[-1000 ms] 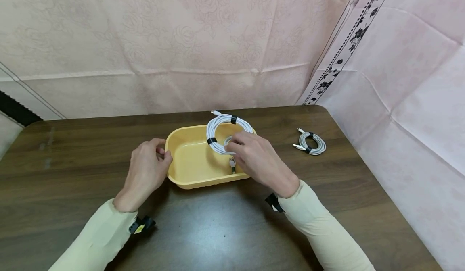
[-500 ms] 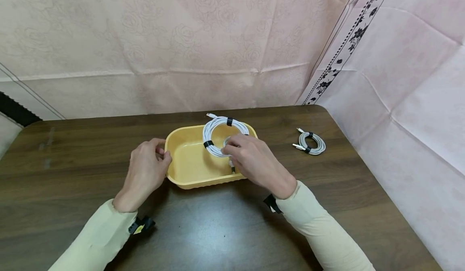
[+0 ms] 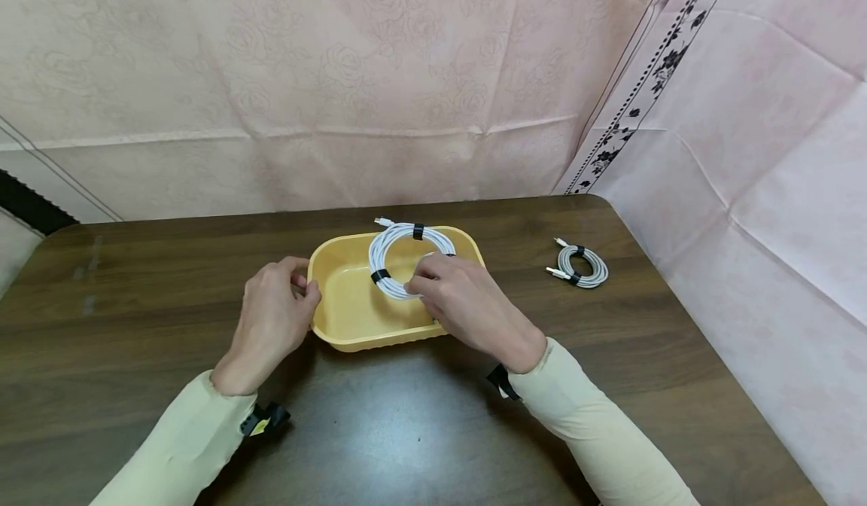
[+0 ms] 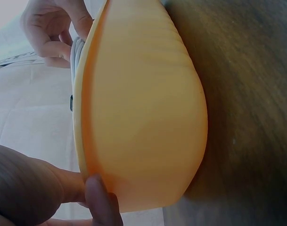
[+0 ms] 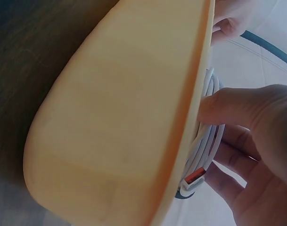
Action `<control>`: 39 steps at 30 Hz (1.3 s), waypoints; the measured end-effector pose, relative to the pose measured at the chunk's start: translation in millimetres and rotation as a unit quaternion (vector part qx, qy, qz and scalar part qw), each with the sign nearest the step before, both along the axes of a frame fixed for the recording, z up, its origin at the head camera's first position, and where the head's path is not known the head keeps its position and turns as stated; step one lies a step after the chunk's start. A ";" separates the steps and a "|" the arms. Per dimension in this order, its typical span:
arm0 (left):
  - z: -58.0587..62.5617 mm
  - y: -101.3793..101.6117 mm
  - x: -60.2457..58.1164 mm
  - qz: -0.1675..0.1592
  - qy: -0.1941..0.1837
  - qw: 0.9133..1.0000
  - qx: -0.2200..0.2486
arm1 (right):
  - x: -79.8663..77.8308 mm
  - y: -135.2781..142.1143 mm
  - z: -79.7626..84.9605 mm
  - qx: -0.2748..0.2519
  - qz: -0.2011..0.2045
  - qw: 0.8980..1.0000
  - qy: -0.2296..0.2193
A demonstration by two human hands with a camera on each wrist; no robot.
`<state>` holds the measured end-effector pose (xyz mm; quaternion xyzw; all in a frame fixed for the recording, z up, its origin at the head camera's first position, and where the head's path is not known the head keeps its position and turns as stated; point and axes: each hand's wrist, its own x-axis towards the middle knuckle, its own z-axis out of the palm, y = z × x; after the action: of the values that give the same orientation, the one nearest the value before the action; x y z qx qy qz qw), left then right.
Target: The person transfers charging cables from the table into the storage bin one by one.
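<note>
My right hand [image 3: 467, 299] pinches a coiled white cable [image 3: 381, 254] between thumb and fingers, over the yellow plastic basket [image 3: 345, 338]. Black straps bind the coil, and one white plug [image 3: 384, 222] points up and left past the basket's far rim. In the right wrist view, the thumb presses the cable [image 5: 210, 141] against the fingers just beyond the rim. My left hand [image 3: 274, 314] pinches the basket's left rim, and in the left wrist view a fingertip [image 4: 100, 197] lies against its outer wall. The near part of the coil is hidden behind my right hand.
A smaller coiled white cable [image 3: 591, 269] with black straps lies on the brown wooden table [image 3: 379, 431], right of the basket. Pale floral cloth [image 3: 379, 99] hangs along the table's back and right sides.
My right hand has shifted slightly left with the coiled cable, which is now lower and nearer the middle of the basket. My left hand has stayed at the rim.
</note>
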<state>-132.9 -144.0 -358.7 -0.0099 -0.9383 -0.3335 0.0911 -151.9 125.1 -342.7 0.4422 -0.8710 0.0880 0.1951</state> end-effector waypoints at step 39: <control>-0.3 0.3 -0.3 0.005 -0.002 1.000 -0.006 | 5.3 -13.0 -9.6 0.021 0.009 1.000 -0.017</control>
<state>-133.2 -143.7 -359.0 -0.0052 -0.9405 -0.3275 0.0906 -146.5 112.1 -352.3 0.4521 -0.8719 0.0790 0.1705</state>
